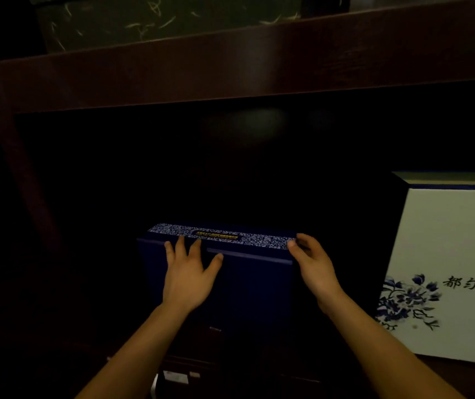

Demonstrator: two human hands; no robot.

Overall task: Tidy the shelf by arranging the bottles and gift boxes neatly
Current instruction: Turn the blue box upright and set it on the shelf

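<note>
Rectangular navy gift box, scroll-patterned top, touched by left hand.

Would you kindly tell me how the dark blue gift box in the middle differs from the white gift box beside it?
The dark blue gift box is navy with a patterned top strip; the white gift box shows blue flowers and black characters. The left hand lies flat on the dark blue gift box and the right hand grips its corner; neither hand touches the white gift box. Both stand upright.
</note>
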